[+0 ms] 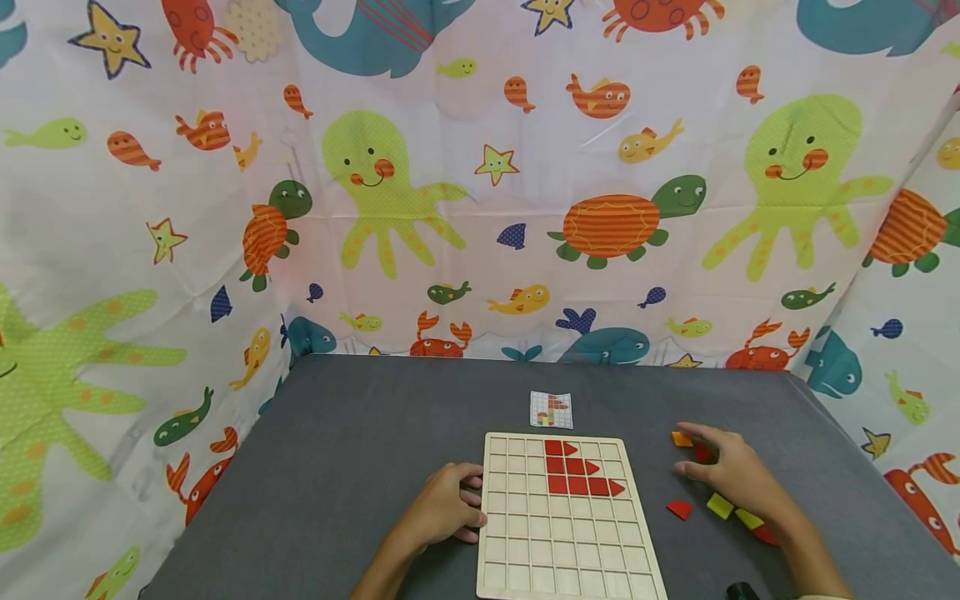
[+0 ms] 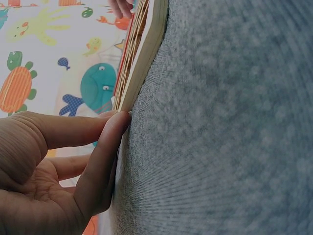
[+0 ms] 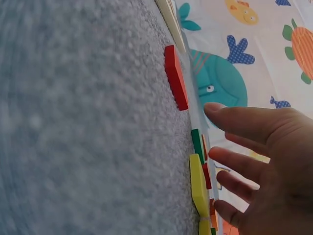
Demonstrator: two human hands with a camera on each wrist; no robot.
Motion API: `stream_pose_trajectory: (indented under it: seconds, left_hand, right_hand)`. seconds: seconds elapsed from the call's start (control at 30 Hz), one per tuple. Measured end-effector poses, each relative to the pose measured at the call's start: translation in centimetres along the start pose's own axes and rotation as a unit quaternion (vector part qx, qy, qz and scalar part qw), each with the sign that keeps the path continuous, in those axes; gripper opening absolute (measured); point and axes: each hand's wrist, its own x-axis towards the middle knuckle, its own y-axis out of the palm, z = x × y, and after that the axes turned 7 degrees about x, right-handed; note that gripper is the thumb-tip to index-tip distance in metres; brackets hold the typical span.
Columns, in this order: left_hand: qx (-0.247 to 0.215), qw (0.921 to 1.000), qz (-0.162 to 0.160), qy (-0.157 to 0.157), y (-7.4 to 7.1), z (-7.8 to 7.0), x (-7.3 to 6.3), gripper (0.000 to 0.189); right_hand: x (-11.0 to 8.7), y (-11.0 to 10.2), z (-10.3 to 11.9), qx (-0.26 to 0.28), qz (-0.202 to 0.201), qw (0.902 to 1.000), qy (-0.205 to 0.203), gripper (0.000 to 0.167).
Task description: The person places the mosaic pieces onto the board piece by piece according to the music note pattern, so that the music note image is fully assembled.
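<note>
A pale wooden grid board [image 1: 566, 554] lies on the table, with three rows of red pieces [image 1: 577, 486] set in its upper part, each row ending in a point. At its left edge, my left hand [image 1: 447, 507] pinches the rim between thumb and fingertip, as the left wrist view shows. My right hand [image 1: 738, 473] hovers with parted fingers over loose pieces right of the board. Near its fingertips are an orange piece [image 1: 681, 438] and a red piece [image 1: 703, 452]. Below it lie a rounded red piece [image 1: 679, 509] and yellow pieces [image 1: 720, 506]. The right wrist view also shows a green piece [image 3: 197, 145].
A small printed card [image 1: 551, 400] with a coloured grid pattern lies just beyond the board. Part of a black object [image 1: 742, 591] shows at the front edge of the view. A sea-animal curtain [image 1: 450, 192] encloses the grey table [image 1: 337, 433] behind and at the sides.
</note>
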Motion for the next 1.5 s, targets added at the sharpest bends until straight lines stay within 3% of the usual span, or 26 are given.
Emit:
stream_pose_trajectory:
  seconds: [0.37, 0.7, 1.2, 1.5]
  left_hand:
    - [-0.002, 1.0000, -0.001, 0.002, 0.0, -0.1, -0.1, 0.067]
    - [-0.006, 1.0000, 0.001, -0.002, 0.0, 0.0, 0.0, 0.067]
    - [-0.003, 1.0000, 0.001, -0.003, -0.1, 0.2, 0.1, 0.068]
    - [-0.004, 1.0000, -0.001, 0.000, -0.1, 0.2, 0.1, 0.067]
  right_hand:
    - [-0.1, -0.2, -0.2, -0.007, 0.001, 0.9995, -0.030, 0.051]
    - [0.0, -0.4, 0.0, -0.029, 0.019, 0.9990, -0.029, 0.037]
    - [0.2, -0.3, 1.2, -0.076, 0.035, 0.9962, -0.024, 0.026]
    - [0.3, 0.3, 2.2, -0.046, 0.043, 0.9971, -0.042, 0.026]
